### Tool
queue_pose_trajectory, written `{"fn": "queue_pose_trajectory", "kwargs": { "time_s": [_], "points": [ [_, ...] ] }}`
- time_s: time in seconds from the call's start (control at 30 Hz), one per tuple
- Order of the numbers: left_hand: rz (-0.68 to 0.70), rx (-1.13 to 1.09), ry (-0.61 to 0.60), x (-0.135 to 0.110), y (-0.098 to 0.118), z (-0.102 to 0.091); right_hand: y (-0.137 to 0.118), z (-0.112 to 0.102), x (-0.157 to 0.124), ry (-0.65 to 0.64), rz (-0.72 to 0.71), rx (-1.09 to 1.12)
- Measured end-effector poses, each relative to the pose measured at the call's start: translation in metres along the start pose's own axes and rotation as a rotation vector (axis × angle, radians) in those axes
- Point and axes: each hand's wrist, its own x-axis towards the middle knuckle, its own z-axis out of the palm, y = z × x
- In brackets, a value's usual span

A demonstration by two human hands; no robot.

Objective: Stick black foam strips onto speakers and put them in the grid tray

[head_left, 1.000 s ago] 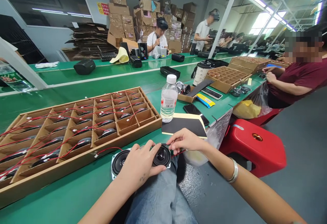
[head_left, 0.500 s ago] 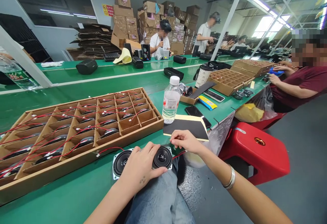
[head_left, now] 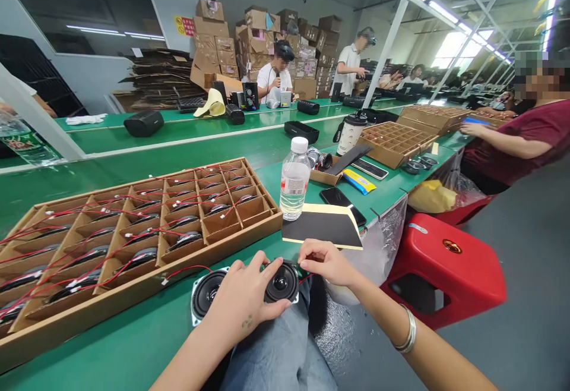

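**Two hands on paired speaker drivers, near desk edge**

Paired speaker drivers (head_left: 243,289) sit between the hands at the near edge of the green desk (head_left: 133,343), over the person's jeans (head_left: 276,349). Can't tell if desk or lap takes the weight.

Left hand (head_left: 244,299) lies spread and curved across the pair, palm over the inner side of the left driver (head_left: 205,293), fingers reaching the rim of the right driver (head_left: 281,282). Looks like a firm hold. Right hand (head_left: 327,263) is curled, fingertips (head_left: 307,254) at the top edge of the right driver, by a red wire (head_left: 305,279). Can't tell if it's gripping rim, wire or neither.

Handling estimate: magnets make these fairly heavy for their size. Frames are stiff; cones and glossy dust caps are fragile. Take hold by frame or magnet back, keep fingers off the cones. Wires are thin, so don't lift by them.

Left of the hands: cardboard divider tray (head_left: 142,284) of wired drivers. Ahead of the right hand: black sheet with yellow edge (head_left: 323,227). Beyond it: water bottle (head_left: 294,178).
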Motion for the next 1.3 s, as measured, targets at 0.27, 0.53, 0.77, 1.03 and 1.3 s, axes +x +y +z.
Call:
{"fn": "queue_pose_trajectory", "kwargs": {
  "time_s": [0.27, 0.53, 0.77, 1.03, 1.3],
  "points": [
    [0.036, 0.063, -0.01, 0.003, 0.001, -0.003, -0.001, 0.004, -0.009, 0.02, -0.019, -0.085],
    [0.104, 0.222, -0.02, 0.002, 0.009, -0.005, -0.004, 0.007, -0.012, 0.038, -0.067, -0.151],
    [0.134, 0.349, 0.016, 0.0, 0.012, -0.005, -0.005, 0.009, -0.014, 0.049, -0.097, -0.202],
    [0.112, 0.351, 0.027, -0.001, 0.013, 0.0, -0.015, 0.009, -0.023, -0.064, -0.398, -0.589],
    [0.086, 0.251, 0.059, 0.007, 0.0, 0.0, -0.033, -0.029, 0.027, -0.128, -0.176, -0.734]
  ]
}}
